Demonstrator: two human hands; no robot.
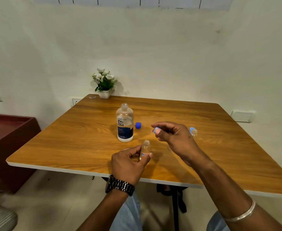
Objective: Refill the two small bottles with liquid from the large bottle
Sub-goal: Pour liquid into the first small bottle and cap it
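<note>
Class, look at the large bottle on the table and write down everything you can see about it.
The large bottle is clear and looks like plastic, with a rounded shoulder and a threaded neck. Its cap is off, so the mouth is open. A label on the front reads "renu", with a dark blue band below. It stands upright on the wooden table, left of a blue cap. Neither hand touches it. Its liquid level cannot be told.

Soft, even indoor light, faint shadows, wide-angle bending at the edges, slight blur throughout.
</note>
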